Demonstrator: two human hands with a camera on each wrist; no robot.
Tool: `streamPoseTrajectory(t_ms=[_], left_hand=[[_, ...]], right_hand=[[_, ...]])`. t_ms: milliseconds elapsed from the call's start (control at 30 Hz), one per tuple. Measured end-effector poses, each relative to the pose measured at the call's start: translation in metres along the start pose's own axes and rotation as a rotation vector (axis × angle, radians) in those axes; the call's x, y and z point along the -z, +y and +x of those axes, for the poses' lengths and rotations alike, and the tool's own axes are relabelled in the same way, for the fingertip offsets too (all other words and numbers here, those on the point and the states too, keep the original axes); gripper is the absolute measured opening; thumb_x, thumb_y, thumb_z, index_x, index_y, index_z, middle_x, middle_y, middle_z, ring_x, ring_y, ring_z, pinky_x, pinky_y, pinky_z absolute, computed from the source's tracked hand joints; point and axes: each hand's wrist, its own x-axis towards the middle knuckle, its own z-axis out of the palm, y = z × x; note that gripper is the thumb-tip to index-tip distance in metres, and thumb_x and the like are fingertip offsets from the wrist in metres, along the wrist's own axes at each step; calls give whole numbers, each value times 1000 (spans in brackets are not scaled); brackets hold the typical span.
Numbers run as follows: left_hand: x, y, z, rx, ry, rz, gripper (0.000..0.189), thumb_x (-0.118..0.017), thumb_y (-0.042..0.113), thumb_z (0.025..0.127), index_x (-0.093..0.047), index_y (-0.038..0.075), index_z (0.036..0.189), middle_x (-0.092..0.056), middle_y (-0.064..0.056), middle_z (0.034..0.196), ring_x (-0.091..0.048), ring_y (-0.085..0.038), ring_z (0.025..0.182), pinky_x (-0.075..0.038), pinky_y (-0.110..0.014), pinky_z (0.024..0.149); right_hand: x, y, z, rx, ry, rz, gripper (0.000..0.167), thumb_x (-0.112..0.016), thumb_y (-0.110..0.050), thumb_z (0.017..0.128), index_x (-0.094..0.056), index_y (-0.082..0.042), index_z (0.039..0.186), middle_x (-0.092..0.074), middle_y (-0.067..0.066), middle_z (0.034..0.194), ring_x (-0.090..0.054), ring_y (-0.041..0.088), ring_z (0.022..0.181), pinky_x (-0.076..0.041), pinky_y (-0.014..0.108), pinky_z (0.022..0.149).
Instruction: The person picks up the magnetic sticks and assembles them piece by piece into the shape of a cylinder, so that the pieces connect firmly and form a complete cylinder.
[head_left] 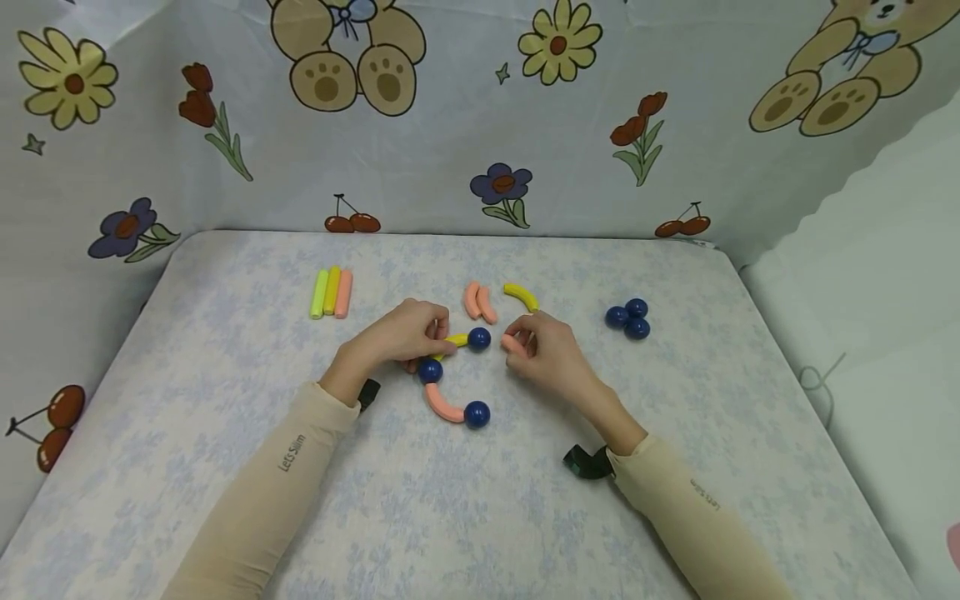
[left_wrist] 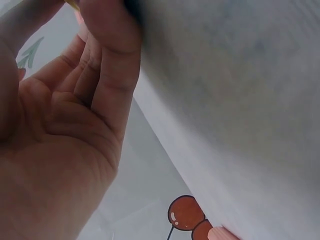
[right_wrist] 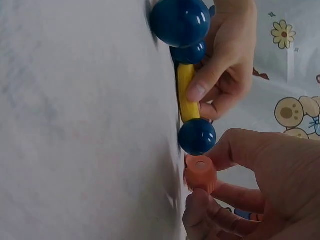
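Note:
My left hand [head_left: 405,329] grips a yellow curved stick [head_left: 457,340] between thumb and fingers; the fingers partly hide it. A blue ball [head_left: 479,338] sits at the stick's right end, another blue ball [head_left: 431,371] at its lower end. From that lower ball a pink curved stick [head_left: 442,406] bends down to a third blue ball [head_left: 476,414]. My right hand [head_left: 557,354] pinches a second pink stick [right_wrist: 201,176], whose end shows a small silvery disc in the right wrist view. That end faces the ball on the yellow stick, close beside it.
Three straight sticks, green, yellow and pink [head_left: 343,294], lie side by side at the back left. Behind my hands are two pink curved sticks [head_left: 471,300] and a yellow one [head_left: 521,295]. Three blue balls [head_left: 637,328] cluster at the right. A printed cloth [head_left: 442,158] hangs behind the table.

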Motion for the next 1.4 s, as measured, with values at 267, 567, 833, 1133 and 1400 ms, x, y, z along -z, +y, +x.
streamPoseTrajectory(t_ms=[267,567,833,1133,1400], left_hand=[[-8,1,6,-22,29,44,26,-77,28,98,-62,10,87,-61,-5,62,-61,-19,44,-50,-31,46],[-6,4,6,-53,132,127,25,-83,29,94,-65,13,86,-60,-2,68,-55,-15,57,-44,-29,56],[-7,6,8,-87,151,157,16,-84,18,92,-69,12,95,-62,-3,78,-55,-18,71,-45,-32,68],[-5,5,8,-69,175,161,17,-85,14,90,-69,10,92,-64,-4,81,-57,-18,73,-47,-32,69],[-4,4,7,-51,142,162,17,-85,14,90,-68,11,94,-64,-4,82,-57,-19,74,-47,-33,71]], right_hand=[[-9,-5,-2,23,-29,28,23,-74,-7,86,-75,-6,108,-63,6,88,-58,17,74,-48,29,67],[-7,-10,1,28,-122,78,60,-72,-6,87,-61,-9,146,-70,8,103,-59,11,66,-48,27,59],[-9,-12,-1,31,-190,52,68,-80,-27,93,-52,-10,153,-67,7,109,-59,12,75,-50,30,67],[-15,-33,-16,-2,-267,-143,131,-85,-76,69,-20,-24,170,-45,6,142,-53,16,76,-46,32,65],[-15,-35,-18,81,-259,-180,120,-88,-63,77,-24,-21,169,-50,2,130,-53,13,77,-48,31,70]])
